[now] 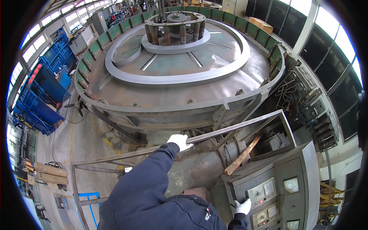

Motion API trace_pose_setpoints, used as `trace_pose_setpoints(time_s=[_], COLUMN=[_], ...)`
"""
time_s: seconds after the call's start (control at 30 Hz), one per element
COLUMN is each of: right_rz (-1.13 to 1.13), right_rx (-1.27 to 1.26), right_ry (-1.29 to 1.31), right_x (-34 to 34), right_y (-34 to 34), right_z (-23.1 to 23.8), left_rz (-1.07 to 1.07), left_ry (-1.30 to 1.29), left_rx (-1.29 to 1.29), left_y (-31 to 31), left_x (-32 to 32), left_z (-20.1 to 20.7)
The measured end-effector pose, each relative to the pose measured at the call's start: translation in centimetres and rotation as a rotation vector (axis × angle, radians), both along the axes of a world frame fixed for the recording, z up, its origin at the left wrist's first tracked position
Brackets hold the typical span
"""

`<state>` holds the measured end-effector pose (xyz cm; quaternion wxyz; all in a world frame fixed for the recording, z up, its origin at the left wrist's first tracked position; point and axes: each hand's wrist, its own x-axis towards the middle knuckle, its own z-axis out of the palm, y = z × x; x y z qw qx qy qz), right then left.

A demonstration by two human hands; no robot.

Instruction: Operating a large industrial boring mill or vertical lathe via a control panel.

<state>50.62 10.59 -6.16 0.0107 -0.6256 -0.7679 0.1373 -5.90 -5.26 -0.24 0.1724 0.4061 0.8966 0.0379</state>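
My left hand (pixel 180 142), in a white glove, is closed around the top bar of a grey metal railing (pixel 230 128). Its arm, in a dark blue sleeve, reaches forward from below. At the lower right my right hand (pixel 243 207), also gloved in white, lies at the left side of a grey control cabinet (pixel 285 180). Thumb and forefinger look spread there, just below a panel with a dial and small red lights (pixel 262 193). Whether a fingertip touches a control I cannot make out. Beyond the railing stands a huge round metal turntable (pixel 184 92) with a pale raised ring (pixel 172 79).
A wooden plank (pixel 243 155) leans inside the railing frame beside the cabinet. Cables (pixel 285 96) hang at the right. A black fan (pixel 78 106) stands left of the turntable. Blue metal racks (pixel 38 101) and brown rolls (pixel 50 172) are farther left.
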Motion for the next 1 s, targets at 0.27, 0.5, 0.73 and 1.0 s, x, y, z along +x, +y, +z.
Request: trace_pose_setpoints(time_s=[0.27,0.5,0.73,1.0], right_rz=[0.01,0.0,-0.004,-0.01], right_rx=[0.037,0.032,0.021,0.026], right_ry=[0.032,0.026,0.003,0.018], right_x=[0.4,0.5,0.4,0.3], right_y=[0.0,0.0,0.0,0.0], right_z=[-0.6,-0.9,-0.9,-0.7], left_rz=[-0.003,0.003,-0.005,-0.009], left_ry=[0.02,0.024,0.034,0.02], left_rx=[0.026,0.016,0.012,0.012], left_y=[-0.1,0.0,0.1,0.1], left_x=[0.1,0.1,0.1,0.0], left_z=[-0.3,-0.4,-0.6,-0.3])
